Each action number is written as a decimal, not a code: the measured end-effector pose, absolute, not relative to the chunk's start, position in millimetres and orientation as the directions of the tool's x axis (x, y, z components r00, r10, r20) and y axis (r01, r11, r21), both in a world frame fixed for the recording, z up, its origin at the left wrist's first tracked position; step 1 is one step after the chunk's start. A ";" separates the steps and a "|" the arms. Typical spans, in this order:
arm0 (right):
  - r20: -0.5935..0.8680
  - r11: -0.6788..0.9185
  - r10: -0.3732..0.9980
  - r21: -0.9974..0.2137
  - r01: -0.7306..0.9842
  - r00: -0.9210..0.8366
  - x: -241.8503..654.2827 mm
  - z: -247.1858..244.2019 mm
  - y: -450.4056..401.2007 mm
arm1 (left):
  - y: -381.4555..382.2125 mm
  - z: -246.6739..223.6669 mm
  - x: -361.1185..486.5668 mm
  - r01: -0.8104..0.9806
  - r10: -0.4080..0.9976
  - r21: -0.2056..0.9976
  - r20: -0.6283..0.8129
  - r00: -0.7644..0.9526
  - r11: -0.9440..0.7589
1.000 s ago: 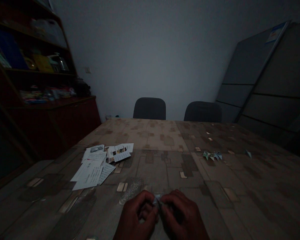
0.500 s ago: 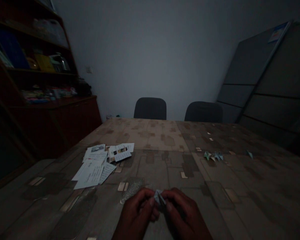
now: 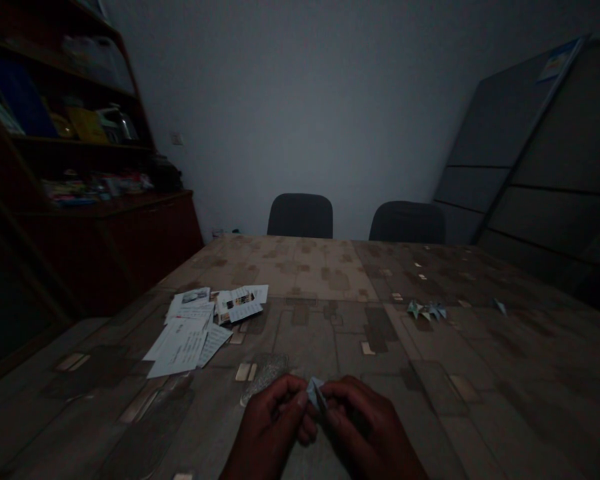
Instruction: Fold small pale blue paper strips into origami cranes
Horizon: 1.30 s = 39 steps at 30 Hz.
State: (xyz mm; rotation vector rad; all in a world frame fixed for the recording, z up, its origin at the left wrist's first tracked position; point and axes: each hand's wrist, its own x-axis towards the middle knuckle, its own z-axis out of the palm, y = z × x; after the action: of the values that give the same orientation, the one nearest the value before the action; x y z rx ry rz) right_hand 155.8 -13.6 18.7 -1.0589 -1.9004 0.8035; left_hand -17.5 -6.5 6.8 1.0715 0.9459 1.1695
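Note:
Between my two hands, just above the near part of the table, is a small pale-blue folded paper [image 3: 315,392]. My left hand [image 3: 279,417] pinches its left side between thumb and fingers. On the right side, my right hand [image 3: 364,417] grips the paper with thumb and forefinger. Part of the folded piece is hidden behind the fingertips. Farther off to the right, several small folded paper pieces [image 3: 427,311] stand in a cluster, and one more folded paper piece [image 3: 500,306] lies apart from them.
Loose printed sheets [image 3: 180,343] lie in a pile on the left of the patterned tablecloth [image 3: 310,333]. Two dark chairs [image 3: 301,215] stand at the far edge. A shelf cabinet [image 3: 145,227] fills the left side; grey panels [image 3: 485,147] are at the right.
The folded paper has turned slightly and its top now leans a little more to the left. Both hands stay in nearly the same place, still holding it.

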 end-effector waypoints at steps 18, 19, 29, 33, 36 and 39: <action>0.317 0.426 0.889 -0.837 0.344 -0.329 156.4 16.8 -12.9 | -2.9 7.2 -19.6 -0.219 0.977 0.972 -0.033 0.209 0.079; 0.316 0.424 0.890 -0.839 0.342 -0.329 156.2 17.2 -12.8 | -2.5 7.9 -19.5 -0.223 0.977 0.972 -0.032 0.212 0.080; 0.319 0.422 0.890 -0.847 0.324 -0.327 156.0 16.8 -12.3 | -2.8 5.4 -19.9 -0.205 0.976 0.976 -0.033 0.217 0.079; 0.320 0.425 0.889 -0.842 0.331 -0.327 155.8 16.8 -12.8 | -3.0 8.2 -19.8 -0.203 0.975 0.976 -0.029 0.218 0.074; 0.319 0.424 0.889 -0.845 0.326 -0.328 156.2 15.4 -12.7 | -3.1 8.6 -19.8 -0.201 0.974 0.976 -0.033 0.225 0.080; 0.317 0.420 0.892 -0.843 0.335 -0.322 156.6 12.8 -12.1 | -2.9 6.8 -19.9 -0.208 0.974 0.974 -0.038 0.225 0.086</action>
State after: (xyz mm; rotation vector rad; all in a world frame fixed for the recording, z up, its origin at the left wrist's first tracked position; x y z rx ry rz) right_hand 156.6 -12.1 12.8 -1.0482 -1.8592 0.8621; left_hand -19.9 -2.9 6.8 1.1012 0.9190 1.0975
